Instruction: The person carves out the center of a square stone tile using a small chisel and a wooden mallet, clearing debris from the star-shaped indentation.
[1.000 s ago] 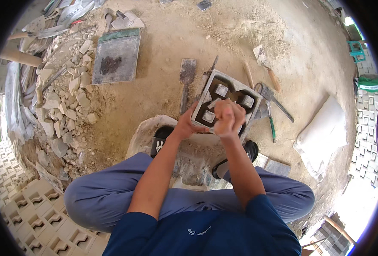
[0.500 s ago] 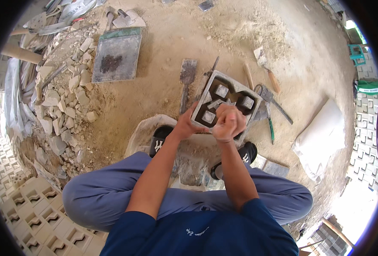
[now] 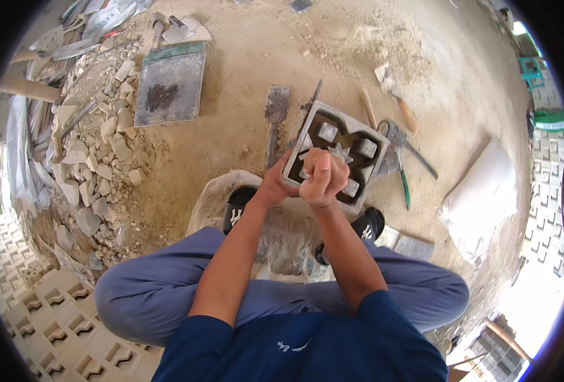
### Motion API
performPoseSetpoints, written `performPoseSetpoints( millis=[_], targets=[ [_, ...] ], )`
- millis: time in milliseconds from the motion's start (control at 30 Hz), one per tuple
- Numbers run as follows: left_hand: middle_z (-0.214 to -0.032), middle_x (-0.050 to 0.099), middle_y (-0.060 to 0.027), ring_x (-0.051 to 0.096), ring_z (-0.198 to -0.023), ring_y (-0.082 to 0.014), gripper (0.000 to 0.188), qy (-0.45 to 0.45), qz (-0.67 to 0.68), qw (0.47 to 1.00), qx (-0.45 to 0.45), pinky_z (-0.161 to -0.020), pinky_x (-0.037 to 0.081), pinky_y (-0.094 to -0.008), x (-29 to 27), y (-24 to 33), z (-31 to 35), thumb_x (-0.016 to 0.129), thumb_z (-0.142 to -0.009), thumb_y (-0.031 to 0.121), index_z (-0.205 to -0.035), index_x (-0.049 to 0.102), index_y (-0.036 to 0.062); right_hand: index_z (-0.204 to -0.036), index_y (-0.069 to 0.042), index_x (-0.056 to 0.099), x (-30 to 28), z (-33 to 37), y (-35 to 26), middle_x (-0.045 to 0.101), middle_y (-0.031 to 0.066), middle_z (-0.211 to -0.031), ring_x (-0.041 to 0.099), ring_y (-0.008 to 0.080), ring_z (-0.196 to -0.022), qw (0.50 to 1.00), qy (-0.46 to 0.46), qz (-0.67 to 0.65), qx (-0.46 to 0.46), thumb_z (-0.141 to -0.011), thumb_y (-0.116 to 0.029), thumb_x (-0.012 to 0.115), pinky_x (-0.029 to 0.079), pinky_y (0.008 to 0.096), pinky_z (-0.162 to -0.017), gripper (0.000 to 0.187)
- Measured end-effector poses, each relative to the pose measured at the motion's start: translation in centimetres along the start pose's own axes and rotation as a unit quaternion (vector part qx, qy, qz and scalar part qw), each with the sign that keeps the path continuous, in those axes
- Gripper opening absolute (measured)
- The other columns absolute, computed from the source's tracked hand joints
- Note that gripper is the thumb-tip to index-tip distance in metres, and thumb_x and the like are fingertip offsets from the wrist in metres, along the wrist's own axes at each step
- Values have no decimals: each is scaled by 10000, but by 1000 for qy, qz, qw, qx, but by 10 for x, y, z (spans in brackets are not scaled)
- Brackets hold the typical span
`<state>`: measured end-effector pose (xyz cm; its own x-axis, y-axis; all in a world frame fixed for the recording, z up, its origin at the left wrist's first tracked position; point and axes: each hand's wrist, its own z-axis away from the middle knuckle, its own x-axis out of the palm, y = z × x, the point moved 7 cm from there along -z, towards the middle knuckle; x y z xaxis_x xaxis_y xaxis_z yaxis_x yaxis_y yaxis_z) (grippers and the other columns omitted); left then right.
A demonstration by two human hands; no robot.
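Note:
A square grey metal mould (image 3: 342, 137) with dark pockets and a star-shaped core lies tilted on the sandy ground in front of me. My left hand (image 3: 275, 186) grips its near left edge. My right hand (image 3: 323, 178) is a closed fist over the mould's near side; a small pale piece seems to be inside the fist, but I cannot tell what it is. I squat with both dark shoes (image 3: 237, 210) on a worn concrete slab (image 3: 215, 197).
A flat trowel (image 3: 274, 118) lies left of the mould; a hammer (image 3: 396, 102) and green-handled tool (image 3: 404, 181) lie right. A grey tray (image 3: 170, 86) and rubble pile (image 3: 94, 146) sit far left. Patterned cast blocks (image 3: 52, 318) line the lower left. A white sack (image 3: 485, 197) lies right.
The mould has tipped slightly and its pockets look darker. My right hand has closed into a fist and lifted a little above the mould's near side. My left hand keeps its grip.

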<state>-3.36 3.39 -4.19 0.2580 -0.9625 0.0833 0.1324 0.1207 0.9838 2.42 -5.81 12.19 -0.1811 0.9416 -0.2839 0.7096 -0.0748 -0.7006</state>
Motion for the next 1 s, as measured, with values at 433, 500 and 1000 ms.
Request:
performPoseSetpoints(
  millis=[433,500,1000],
  targets=[
    [-1281,628,-63,572,-1122,-126,1129,11,-46,999,11,-983,488,-313,8,-23,-1,972,-596,170,-1524,339,49,-599,-34,367,-3,-8,32,381,31,-495,380,134,-438,989,19,-141,49,-1054,-227,396,264,299,-423,495],
    [-1304,610,-62,560,-1138,-124,1141,-1,-15,1000,4,-982,487,-311,14,-26,7,970,-600,161,-1532,322,47,-600,-47,366,5,-22,41,364,34,-497,366,137,-440,986,14,-136,92,-1049,-211,371,247,302,-420,478],
    [-1325,610,-83,544,-1173,-130,1137,4,33,999,-22,-1022,442,-286,12,-28,4,973,-598,136,-1525,326,14,-570,-53,362,-17,-27,33,352,37,-484,324,135,-416,972,-109,-197,64,-1045,-253,385,238,300,-416,515]
  ],
)
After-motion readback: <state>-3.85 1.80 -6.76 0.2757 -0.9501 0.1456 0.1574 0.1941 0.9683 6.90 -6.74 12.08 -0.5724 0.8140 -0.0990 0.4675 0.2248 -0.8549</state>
